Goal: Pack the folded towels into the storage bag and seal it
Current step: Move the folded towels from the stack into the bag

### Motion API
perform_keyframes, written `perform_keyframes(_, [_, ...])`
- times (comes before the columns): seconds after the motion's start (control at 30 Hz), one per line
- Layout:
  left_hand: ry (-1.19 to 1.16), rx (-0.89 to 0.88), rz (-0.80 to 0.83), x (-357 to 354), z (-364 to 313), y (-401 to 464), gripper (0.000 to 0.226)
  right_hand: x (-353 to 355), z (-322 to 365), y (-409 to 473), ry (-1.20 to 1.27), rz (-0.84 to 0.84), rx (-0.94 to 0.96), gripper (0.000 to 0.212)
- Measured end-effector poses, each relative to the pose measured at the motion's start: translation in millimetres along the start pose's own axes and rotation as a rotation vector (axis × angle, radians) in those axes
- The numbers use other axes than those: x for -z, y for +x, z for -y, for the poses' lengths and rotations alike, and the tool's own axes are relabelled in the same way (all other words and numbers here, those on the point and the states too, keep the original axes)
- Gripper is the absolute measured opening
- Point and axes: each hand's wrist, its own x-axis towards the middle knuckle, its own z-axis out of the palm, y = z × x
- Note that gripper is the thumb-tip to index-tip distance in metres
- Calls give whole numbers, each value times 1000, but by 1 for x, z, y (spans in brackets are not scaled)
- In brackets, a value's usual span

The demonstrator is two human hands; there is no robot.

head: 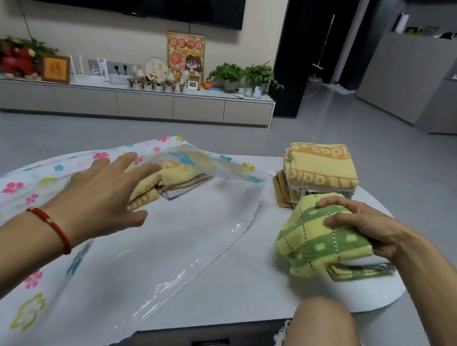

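A clear plastic storage bag printed with coloured flowers [51, 182] lies across the white oval table [273, 280], its mouth gaping toward the right with the upper sheet lifted. The left hand [104, 199], fingers spread and nearly straight, holds nothing and reaches over the bag beside folded yellow towels [173, 178] already inside. The right hand [367, 226] curls round a folded green-and-yellow checked towel [317, 242] near the table's right edge. Behind it stands a stack of yellow-and-orange towels [320, 168]. Bare tabletop lies between the bag's mouth and the gripped towel.
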Motion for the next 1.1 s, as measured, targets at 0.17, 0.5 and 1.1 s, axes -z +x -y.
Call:
perform_keyframes(0.17, [79,66,103,-16,9,-38,65,-97,-1,5,47,254,32,39])
perform_keyframes(0.5, [188,97,196,-13,37,-87,76,-257,-34,56,258,339,59,43])
perform_keyframes(1.1, [133,145,178,68,85,-84,121,-530,-26,125,83,307,206,58])
